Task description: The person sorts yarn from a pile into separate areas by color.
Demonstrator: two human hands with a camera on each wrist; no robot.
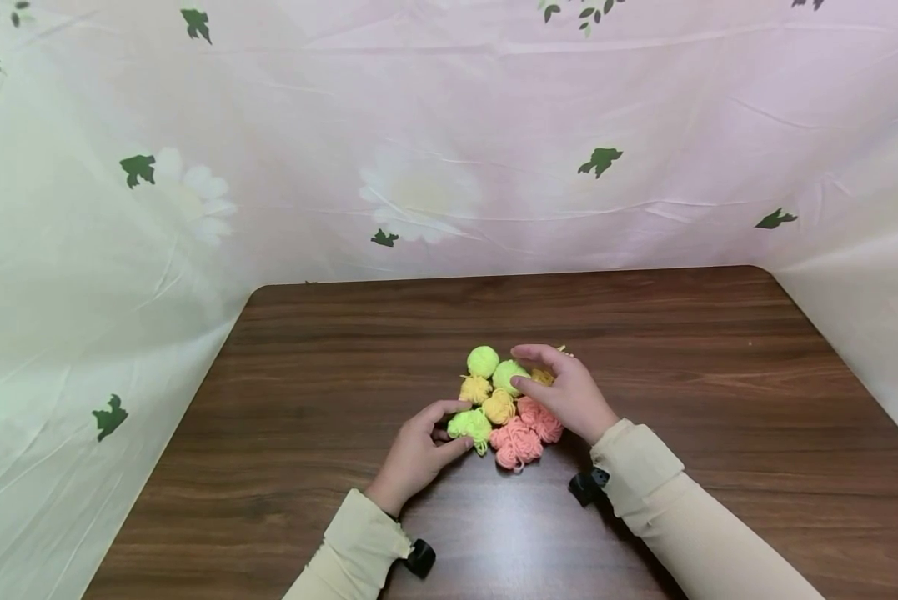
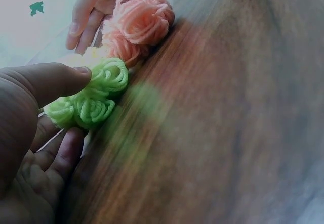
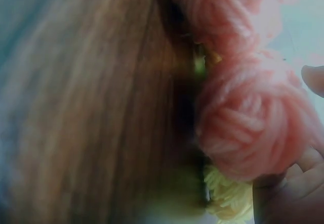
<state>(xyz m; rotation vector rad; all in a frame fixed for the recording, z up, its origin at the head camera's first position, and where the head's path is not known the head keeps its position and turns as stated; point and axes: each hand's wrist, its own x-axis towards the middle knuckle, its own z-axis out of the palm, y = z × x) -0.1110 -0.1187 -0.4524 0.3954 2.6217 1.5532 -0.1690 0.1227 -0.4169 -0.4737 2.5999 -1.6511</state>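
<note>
Several small yarn balls sit packed together on the table. My left hand [image 1: 416, 452] grips the looped green yarn ball [image 2: 98, 95] at the near left of the cluster, its thumb on one side and fingers on the other. My right hand [image 1: 571, 395] curves loosely over the far right of the cluster, thumb tip at a lime yarn ball [image 1: 507, 377]. Another lime yarn ball [image 1: 483, 362] lies at the far side. Yellow yarn balls [image 1: 499, 407] fill the middle. Two pink yarn balls [image 1: 517, 442] are at the near right; one looms large in the right wrist view.
The brown wood-grain table [image 1: 328, 350] has a rounded far edge. A pale cloth [image 1: 479, 117] with printed flowers and green leaves hangs behind it and along both sides. Black straps with small devices [image 1: 420, 558] circle both wrists over cream sleeves.
</note>
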